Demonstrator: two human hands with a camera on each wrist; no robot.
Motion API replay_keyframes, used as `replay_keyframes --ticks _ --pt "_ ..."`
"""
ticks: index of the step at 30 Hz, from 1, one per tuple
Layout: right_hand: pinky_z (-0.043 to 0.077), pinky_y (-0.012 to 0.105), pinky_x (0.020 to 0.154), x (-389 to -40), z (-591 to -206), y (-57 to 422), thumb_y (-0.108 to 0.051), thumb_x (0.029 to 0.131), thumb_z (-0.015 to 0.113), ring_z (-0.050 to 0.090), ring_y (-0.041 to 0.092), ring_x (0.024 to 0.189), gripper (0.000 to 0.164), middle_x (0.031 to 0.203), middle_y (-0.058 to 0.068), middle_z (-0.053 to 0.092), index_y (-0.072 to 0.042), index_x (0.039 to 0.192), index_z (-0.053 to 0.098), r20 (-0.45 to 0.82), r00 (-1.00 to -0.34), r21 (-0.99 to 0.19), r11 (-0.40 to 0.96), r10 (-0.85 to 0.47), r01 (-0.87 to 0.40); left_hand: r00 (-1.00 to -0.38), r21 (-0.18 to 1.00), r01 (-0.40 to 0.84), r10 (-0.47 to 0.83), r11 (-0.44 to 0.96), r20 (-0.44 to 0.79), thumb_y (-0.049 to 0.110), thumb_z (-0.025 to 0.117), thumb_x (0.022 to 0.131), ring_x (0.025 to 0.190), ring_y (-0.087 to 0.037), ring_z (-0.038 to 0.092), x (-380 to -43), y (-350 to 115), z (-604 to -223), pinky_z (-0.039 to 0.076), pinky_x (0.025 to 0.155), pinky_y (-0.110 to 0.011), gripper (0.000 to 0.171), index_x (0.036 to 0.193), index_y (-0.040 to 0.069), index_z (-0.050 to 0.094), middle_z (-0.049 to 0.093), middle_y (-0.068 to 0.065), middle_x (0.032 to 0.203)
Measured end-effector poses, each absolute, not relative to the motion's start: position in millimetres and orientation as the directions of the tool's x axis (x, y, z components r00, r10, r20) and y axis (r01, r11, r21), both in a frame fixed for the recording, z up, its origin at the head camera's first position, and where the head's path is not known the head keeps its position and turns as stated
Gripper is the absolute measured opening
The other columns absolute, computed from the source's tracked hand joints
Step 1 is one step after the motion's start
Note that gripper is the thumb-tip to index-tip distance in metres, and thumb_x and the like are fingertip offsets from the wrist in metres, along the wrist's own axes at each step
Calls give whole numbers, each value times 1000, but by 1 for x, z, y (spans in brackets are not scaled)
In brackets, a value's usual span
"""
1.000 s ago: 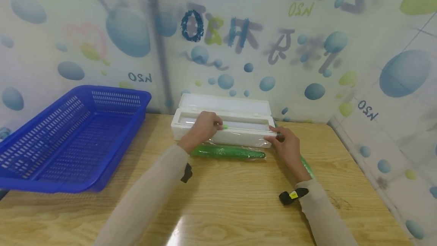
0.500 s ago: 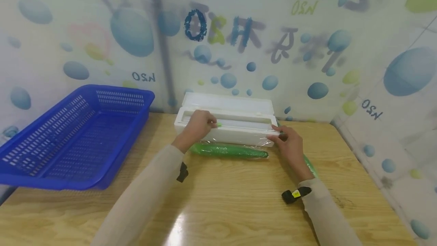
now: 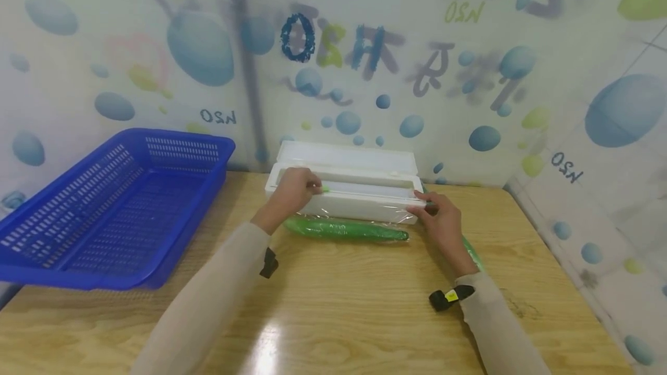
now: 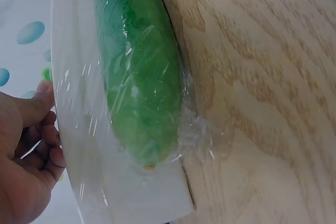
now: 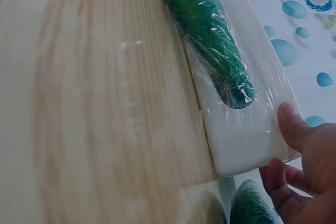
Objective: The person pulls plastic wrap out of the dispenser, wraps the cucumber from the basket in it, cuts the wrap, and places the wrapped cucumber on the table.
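Wooden tabletop [image 3: 333,305] before bubble-print walls. We see the film-wrapped cucumber [image 3: 346,229] lying against the white cling-film dispenser [image 3: 365,204], between both hands. Our left hand [image 3: 292,192] apparently pinches the green slider [image 3: 325,188]; our right hand [image 3: 440,219] grips the dispenser's end.

Left hand [image 3: 292,188], apparently further left.
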State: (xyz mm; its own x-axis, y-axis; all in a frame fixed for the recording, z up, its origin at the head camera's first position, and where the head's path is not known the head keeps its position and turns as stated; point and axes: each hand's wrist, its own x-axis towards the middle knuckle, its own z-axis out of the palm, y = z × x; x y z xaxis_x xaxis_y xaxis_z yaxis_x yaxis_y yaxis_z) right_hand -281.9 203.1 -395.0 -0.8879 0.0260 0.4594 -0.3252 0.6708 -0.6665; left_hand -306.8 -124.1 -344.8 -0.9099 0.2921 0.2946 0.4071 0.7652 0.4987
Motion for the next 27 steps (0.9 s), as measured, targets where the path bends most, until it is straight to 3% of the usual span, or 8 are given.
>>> replay_keyframes --ticks 7,15,27 --pt "48 33 73 -281 -396 202 -22 81 77 63 26 86 37 106 13 64 -9 115 69 458 -889 -676 656 15 -337 -912 492 400 282 773 299 9 73 84 77 -22 62 -303 -132 -343 52 72 -32 11 92 1 74 68 -10 84" --pt "47 27 72 -282 -395 204 -23 81 76 63 25 86 36 104 11 64 -9 113 68 455 -890 -669 669 25 -324 -883 488 439 261 754 390 3 75 80 69 -23 60 -303 -145 -347 51 67 -35 6 84 -1 75 67 -11 75" --pt "49 35 74 -281 -396 204 -23 81 76 64 26 86 38 106 13 64 -9 115 68 474 -881 -657 671 14 -343 -878 503 448 260 739 401 1 74 80 74 -25 63 -300 -155 -347 53 72 -37 9 88 -2 74 68 -14 81"
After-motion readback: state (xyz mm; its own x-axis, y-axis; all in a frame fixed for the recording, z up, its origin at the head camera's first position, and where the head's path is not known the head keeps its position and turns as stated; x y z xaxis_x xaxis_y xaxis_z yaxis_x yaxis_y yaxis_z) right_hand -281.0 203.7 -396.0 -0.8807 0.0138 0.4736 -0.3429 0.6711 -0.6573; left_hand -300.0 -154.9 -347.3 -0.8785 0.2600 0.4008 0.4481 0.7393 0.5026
